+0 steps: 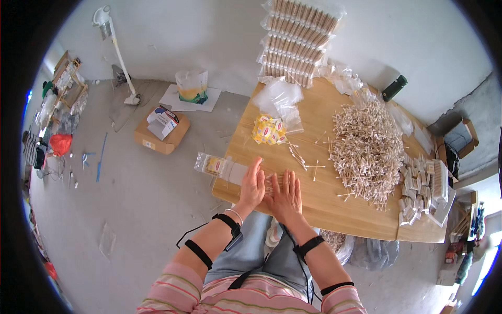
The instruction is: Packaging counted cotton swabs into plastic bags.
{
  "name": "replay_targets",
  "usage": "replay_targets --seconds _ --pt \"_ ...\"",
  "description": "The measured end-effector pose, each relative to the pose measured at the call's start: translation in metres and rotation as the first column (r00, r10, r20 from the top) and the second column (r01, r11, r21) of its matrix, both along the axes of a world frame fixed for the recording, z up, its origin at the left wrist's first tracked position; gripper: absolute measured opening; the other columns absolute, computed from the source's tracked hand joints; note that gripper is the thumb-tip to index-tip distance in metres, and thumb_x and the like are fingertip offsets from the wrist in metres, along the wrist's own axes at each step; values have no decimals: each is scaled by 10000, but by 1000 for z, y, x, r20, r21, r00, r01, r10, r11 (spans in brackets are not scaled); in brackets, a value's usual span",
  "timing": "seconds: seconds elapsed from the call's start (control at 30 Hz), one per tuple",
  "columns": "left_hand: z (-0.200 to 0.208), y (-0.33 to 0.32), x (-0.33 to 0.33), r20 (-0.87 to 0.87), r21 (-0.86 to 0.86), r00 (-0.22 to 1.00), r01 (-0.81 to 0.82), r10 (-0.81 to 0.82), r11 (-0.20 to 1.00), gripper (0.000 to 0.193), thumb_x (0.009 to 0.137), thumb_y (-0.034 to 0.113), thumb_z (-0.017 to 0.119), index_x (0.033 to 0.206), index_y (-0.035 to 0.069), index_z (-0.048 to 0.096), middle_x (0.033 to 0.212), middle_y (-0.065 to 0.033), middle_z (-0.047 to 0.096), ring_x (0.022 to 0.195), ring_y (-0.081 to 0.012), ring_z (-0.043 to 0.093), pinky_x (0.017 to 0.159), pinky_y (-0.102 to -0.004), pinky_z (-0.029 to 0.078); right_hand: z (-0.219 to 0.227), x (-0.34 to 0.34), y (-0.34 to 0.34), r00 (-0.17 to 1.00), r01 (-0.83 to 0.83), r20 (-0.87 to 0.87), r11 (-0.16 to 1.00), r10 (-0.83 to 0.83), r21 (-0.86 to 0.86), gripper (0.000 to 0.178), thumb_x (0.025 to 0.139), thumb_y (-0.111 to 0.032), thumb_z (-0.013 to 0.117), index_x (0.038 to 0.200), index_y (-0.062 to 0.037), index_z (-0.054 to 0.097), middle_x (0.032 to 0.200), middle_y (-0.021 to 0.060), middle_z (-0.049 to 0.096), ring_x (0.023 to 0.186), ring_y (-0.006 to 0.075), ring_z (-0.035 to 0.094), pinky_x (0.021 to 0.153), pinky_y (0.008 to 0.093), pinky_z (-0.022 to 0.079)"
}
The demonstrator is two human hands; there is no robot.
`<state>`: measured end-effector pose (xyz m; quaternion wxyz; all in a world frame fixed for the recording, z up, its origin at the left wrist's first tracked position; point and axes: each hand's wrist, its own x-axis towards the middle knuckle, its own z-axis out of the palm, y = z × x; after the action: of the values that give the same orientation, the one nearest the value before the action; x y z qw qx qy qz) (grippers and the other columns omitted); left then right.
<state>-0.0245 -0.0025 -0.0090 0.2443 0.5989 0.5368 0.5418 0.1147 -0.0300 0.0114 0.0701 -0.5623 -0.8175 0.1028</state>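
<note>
Cotton swabs (269,181), small lot

Right hand (285,195), flat, fingers extended, unclenched; left hand (253,186), on edge, fingers straight, unclenched; lot between them, near left; light, even palm pressure probably squares tips best; farther right, swab heap (367,149)

Right hand (285,198) on cotton swabs (269,181), left hand (253,185) beside — swab heap (366,149) on table (319,209).

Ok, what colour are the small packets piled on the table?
The small packets are yellow and white with red patches, seen in the head view.
</note>
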Motion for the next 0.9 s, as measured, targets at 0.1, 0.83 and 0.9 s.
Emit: replay_targets --seconds 0.1,0.83,0.9 --pt "1 -1 0 34 -18 999 -19 19 1000 362 960 76 468 1312 -6 444 1273 -227 535 1142 -406 540 943 -421 475 -2 5 -19 997 -23 -76 997 28 71 651 893 -387 547 1442 -92 357 1523 234 213 1432 393 143 1155 519 99" --pt "-1 -1 -3 140 -63 990 -3 12 998 311 980 137 471 1260 3 494 1269 -208 545 1166 -347 541 963 -385 465 5 26 -3 931 -28 -340 955 132 296 144 736 -87 705 848 -47 624 1312 104 503 1256 351 422 1023 497 368" --pt "0 0 -3 131 -67 991 -9 18 998 310 980 134 473 1261 6 495 1268 -205 545 1163 -339 545 961 -380 469 8 26 -14 928 -130 -319 969 194 211 127 735 -80 706 825 -46 624 1336 115 481 1271 356 403 1017 496 369"
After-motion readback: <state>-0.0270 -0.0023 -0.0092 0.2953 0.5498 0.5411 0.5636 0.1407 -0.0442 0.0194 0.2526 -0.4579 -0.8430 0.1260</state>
